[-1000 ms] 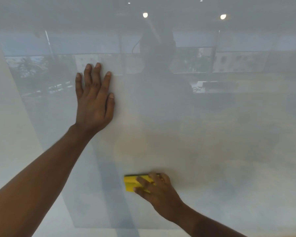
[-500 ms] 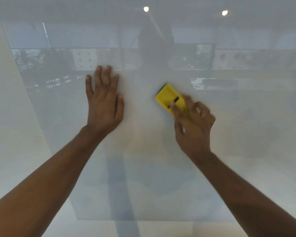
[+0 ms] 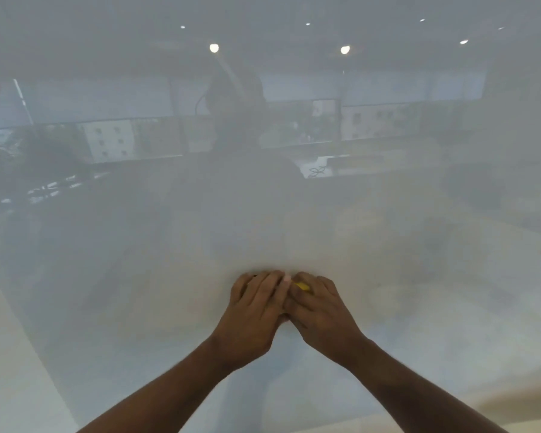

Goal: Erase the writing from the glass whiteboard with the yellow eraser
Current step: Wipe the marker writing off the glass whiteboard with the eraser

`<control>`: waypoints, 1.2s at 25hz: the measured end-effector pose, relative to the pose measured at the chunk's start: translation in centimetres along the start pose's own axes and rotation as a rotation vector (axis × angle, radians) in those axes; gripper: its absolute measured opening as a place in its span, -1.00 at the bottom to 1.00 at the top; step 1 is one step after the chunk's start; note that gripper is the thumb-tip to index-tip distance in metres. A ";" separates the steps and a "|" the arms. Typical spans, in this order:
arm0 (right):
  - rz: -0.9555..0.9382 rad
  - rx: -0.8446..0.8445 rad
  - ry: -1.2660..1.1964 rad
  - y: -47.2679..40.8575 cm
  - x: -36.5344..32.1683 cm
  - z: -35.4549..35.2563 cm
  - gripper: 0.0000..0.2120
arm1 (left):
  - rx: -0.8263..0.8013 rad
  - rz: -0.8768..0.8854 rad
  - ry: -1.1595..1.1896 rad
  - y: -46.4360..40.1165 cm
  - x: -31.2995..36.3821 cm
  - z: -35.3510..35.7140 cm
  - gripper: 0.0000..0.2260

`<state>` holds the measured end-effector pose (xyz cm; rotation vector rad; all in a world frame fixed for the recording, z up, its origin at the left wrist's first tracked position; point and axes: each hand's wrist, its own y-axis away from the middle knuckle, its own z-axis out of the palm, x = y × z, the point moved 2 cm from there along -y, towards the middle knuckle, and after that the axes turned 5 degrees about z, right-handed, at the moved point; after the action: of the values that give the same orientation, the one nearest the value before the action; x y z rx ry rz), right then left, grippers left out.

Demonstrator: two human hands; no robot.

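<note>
Viewing through the head camera, I find both hands brought together low on the glass whiteboard (image 3: 388,245), with the yellow eraser (image 3: 302,286) almost wholly covered between them; only a small yellow sliver shows at the point where the fingertips meet. The left hand (image 3: 256,307) lies over the left part of the eraser with its fingers (image 3: 272,284) bent down across it, and the right hand (image 3: 320,310) covers the right part likewise. Both appear to press and hold the eraser against the glass, though I cannot tell how the thumbs lie or how firmly either hand closes round it. I see no legible writing on the board near the hands; the surface is hazy and carries reflections of ceiling lights (image 3: 214,48) and windows, so faint marks may escape me. In my judgement the eraser is light and small, a rigid block with a soft wiping face, and it will slide freely on smooth glass. The hold ought to be taken across its back and long sides, with pressure directed flat into the board so the wiping face stays fully seated. The glass itself is hard and slippery; I assess uneven pressure as liable to tip the eraser onto an edge or let it skate out from under the fingers.
</note>
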<state>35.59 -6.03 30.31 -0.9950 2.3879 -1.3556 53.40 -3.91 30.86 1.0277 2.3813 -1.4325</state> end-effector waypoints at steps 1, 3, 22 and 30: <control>0.022 0.031 -0.035 -0.4 0.5 -0.6 -0.59 | 0.043 0.011 -0.033 -1.1 -0.1 0.3 -0.44; 0.045 0.058 -0.125 -0.7 2.0 -2.0 -0.50 | 0.094 0.021 -0.096 -3.2 -0.4 0.6 -0.48; 0.519 0.328 -0.025 3.3 19.1 -6.9 -0.48 | 0.512 -0.460 -0.206 -25.5 -6.4 -7.8 -0.47; 0.365 0.331 -0.123 4.9 22.0 -8.5 -0.48 | 0.160 -0.127 -0.103 -14.0 8.3 4.4 -0.58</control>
<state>12.80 -12.92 33.86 -0.5078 2.0372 -1.4344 37.42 -7.85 34.59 0.8260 2.3263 -1.7007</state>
